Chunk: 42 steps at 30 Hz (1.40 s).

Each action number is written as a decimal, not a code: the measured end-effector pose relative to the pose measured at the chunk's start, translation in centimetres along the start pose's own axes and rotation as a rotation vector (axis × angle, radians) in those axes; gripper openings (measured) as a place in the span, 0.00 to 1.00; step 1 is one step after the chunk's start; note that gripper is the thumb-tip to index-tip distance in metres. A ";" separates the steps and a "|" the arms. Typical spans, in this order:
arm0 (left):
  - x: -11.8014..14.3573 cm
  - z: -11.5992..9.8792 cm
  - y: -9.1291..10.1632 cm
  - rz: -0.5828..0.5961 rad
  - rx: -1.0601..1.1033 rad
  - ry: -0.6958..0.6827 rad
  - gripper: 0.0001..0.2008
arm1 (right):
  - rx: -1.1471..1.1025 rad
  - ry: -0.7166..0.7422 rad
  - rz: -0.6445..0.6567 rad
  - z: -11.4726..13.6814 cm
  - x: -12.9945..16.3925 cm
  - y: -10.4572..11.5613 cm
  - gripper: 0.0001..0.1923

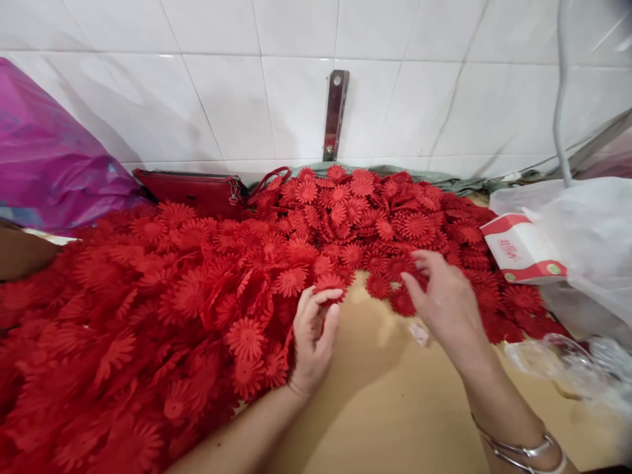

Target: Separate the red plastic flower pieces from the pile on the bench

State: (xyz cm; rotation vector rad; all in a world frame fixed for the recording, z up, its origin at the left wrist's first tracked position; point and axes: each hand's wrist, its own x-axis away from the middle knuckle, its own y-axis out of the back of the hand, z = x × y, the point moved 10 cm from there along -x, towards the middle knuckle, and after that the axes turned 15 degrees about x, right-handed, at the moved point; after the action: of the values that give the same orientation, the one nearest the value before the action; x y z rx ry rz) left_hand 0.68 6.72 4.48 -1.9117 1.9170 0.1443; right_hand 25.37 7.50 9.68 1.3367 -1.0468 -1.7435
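Note:
My left hand (313, 336) is at the edge of the left heap, fingers curled toward the thumb around a red artificial flower (330, 284). The fingers cover the flower's lower part. Over the front of the other heap, my right hand (447, 299) has its thumb and fingers apart, close to several red flowers, one of them a darker flower (402, 301). Large, loose petals fill the left flower heap (187, 296). Smaller, denser flowers make up the right flower heap (415, 224). A bracelet circles my right wrist.
A wooden tabletop (375, 395) lies between my arms. Behind the heaps are a red purse (190, 191) and a tiled wall with a metal bracket (336, 115). A purple bag (54, 151) stands left; a red-and-white box (523, 249) and clear plastic (557, 359) lie right.

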 end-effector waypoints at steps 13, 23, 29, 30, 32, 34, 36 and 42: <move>0.5 5.5 -2.0 -0.042 0.534 0.424 0.20 | -0.443 0.282 -0.205 7.9 5.6 1.0 0.11; 0.2 5.1 -2.2 -0.028 0.474 0.469 0.13 | -0.423 0.332 -0.256 7.6 6.4 0.6 0.13; 0.1 5.0 -2.3 0.017 0.424 0.501 0.19 | -0.526 0.303 -0.141 7.2 6.3 -1.1 0.10; 0.1 5.1 -2.3 0.017 0.421 0.506 0.20 | -0.543 0.305 -0.122 7.1 6.3 -1.2 0.10; 0.1 5.2 -2.1 0.000 0.406 0.506 0.22 | -0.579 0.316 -0.089 7.2 6.2 -1.3 0.09; 0.1 5.3 -1.7 -0.026 0.374 0.504 0.23 | -0.618 0.324 -0.064 7.4 6.1 -1.3 0.08; 0.1 5.3 -1.5 -0.043 0.348 0.502 0.22 | -0.658 0.329 -0.037 7.6 6.1 -1.4 0.08; 0.5 5.3 -2.6 0.008 0.408 0.538 0.19 | -0.757 0.107 -0.010 5.4 5.8 -2.9 0.04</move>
State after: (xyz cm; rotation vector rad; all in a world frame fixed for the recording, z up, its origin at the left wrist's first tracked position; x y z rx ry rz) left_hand 4.36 8.08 0.09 -1.7693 2.0638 -0.7736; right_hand 18.61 4.65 5.45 0.9239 -0.2513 -1.7844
